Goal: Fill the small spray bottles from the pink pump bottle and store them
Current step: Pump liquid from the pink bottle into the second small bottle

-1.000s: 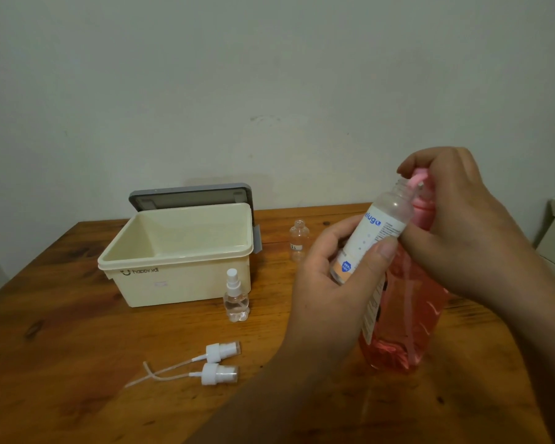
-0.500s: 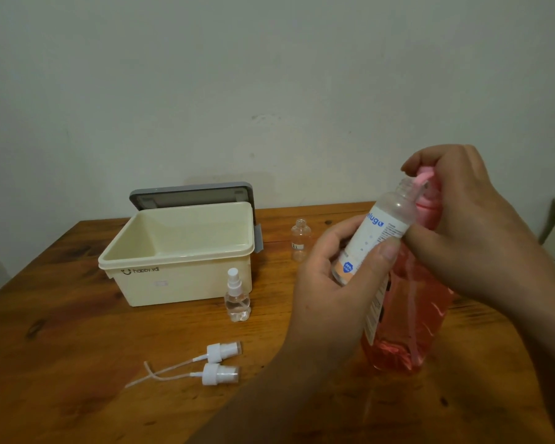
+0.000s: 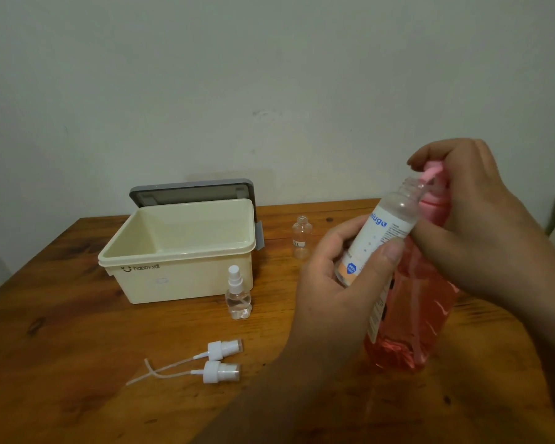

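Left hand (image 3: 340,283) still gripping tilted labelled spray bottle (image 3: 378,232), its mouth under the nozzle, right hand (image 3: 471,219) closed over pink pump bottle (image 3: 414,309) near table's (image 3: 77,347) right edge, little changed, cream box (image 3: 180,251) printed "happy.ydl".

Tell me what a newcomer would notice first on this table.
First, the two hands at right: the left hand tilts a labelled spray bottle to the spout of the pink pump bottle, which the right hand presses. Next, the open cream box at left, with two loose spray heads in front.

Dim, flat indoor light with soft shadows, slight softness throughout, and wide-angle bending towards the edges
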Available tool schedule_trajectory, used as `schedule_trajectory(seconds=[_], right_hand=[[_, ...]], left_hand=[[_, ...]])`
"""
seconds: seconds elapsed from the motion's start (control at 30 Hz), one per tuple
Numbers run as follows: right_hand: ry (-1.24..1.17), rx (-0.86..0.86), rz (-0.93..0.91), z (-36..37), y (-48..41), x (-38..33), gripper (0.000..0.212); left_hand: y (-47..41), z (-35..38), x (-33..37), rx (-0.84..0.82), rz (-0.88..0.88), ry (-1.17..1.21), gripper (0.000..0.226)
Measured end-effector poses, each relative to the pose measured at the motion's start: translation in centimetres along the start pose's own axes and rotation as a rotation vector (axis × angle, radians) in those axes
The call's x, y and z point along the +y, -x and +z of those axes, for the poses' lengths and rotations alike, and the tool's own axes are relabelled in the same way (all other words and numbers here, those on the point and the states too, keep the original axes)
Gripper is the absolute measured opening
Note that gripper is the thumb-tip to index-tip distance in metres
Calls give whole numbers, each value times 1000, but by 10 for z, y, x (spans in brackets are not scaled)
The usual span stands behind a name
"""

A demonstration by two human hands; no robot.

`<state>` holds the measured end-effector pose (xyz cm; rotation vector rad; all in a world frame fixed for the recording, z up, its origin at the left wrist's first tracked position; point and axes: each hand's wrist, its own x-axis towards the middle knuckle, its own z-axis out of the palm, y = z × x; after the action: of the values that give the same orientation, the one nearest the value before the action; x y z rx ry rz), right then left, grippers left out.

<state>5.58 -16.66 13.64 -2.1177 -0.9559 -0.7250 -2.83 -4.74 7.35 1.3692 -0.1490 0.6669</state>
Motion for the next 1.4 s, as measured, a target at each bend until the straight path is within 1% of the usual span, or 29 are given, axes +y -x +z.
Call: schedule_trajectory(seconds=[0.17, 0.33, 0.43, 0.53, 0.67, 0.73, 0.83, 0.97, 1.07, 1.2, 1.3, 1.4], right_hand=[[6, -13, 34, 5, 3, 0, 38], [-3, -32, 42, 5, 3, -1, 42], [-3, -11, 15, 0, 2, 0, 44], [11, -7, -2, -2, -1, 0, 45], [39, -36, 10, 2, 1, 0, 41], [40, -35, 9, 3, 3, 0, 38], [29, -31, 6, 3, 3, 0, 39], [15, 0, -2, -1, 0, 0, 44], [17, -12, -4, 1, -1, 1, 43], [17, -23, 1, 4, 2, 2, 39], [0, -30, -6, 4, 3, 1, 40], [-5, -9, -15, 0, 2, 2, 44]], left_hand=[[-1, -1, 0, -9, 13, -21, 28], [-1, -1, 1, -3, 9, -39, 29], [0, -1, 3, -3, 0, -37, 33], [-1, -1, 3, -1, -4, -30, 33], [-2, 0, 1, 6, 5, -27, 32], [-2, 0, 2, 5, 9, -33, 34], [-1, 1, 3, -2, 3, -38, 41], [-1, 0, 5, -10, 7, -42, 38], [-3, 0, 2, -5, 4, -24, 35], [-4, 0, 3, 0, 7, -34, 38], [-3, 1, 2, 1, 8, -35, 33], [-1, 0, 3, -1, 5, -32, 35]])
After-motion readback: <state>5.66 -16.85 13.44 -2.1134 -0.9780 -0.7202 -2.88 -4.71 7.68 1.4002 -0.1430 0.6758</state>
